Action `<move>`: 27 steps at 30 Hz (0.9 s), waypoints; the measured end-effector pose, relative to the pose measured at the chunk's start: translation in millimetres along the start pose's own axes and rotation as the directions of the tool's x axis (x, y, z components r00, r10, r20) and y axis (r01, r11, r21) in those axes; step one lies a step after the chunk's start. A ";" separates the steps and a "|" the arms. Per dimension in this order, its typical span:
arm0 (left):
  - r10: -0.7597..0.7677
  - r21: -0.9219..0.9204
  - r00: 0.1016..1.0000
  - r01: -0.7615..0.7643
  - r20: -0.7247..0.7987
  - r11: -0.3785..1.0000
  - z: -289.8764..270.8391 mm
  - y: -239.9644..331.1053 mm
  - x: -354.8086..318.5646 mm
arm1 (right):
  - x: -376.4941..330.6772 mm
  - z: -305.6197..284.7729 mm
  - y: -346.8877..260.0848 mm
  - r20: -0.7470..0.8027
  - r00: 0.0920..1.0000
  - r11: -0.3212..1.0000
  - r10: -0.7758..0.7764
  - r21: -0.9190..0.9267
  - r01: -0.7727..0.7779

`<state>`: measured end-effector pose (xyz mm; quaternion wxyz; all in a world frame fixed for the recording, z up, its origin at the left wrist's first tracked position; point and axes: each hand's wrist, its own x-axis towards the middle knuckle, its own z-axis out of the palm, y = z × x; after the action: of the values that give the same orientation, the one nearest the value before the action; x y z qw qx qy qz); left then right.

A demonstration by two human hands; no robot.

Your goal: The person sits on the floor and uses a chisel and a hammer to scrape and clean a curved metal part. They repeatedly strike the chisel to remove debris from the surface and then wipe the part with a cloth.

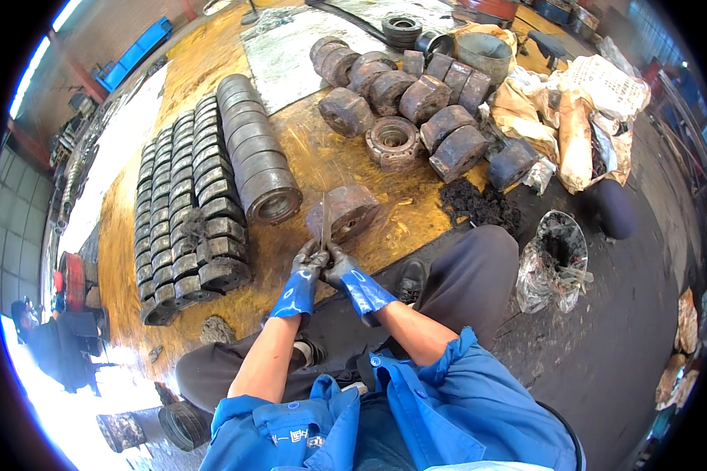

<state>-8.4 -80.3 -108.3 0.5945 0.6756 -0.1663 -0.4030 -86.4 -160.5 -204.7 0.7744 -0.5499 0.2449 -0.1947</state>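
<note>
My left hand (310,261) and my right hand (339,265), both in blue gloves blackened with grease, are held close together in front of me. Their fingers are closed around the lower end of a narrow flat metal blade (326,216), which points away from me. Whether it is a scraper or a knife I cannot tell. Just beyond my fingers, a rusty, greasy roller (349,212) lies on its side on the yellow-stained floor sheet (404,235). The blade overlaps the roller's left part in view; contact between them cannot be made out.
To the left stand rows of dark metal segments (184,204) beside a long line of cleaner rollers (251,145). Several dirty rollers (424,98) are grouped ahead on the right. Black scrapings (479,206), a plastic bag (554,271) and brown sacks (577,129) lie at right.
</note>
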 end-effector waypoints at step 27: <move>-0.076 0.249 0.994 0.094 -0.080 0.964 -76.2 97.7 -65.1 | 161.1 -88.0 -70.5 -0.292 0.885 0.188 -0.362 -0.953 -0.238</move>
<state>32.7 -6.6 3.5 0.4912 0.7661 -0.1662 -0.3798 -11.4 -341.5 -188.8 0.1524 -0.8603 0.4629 -0.1497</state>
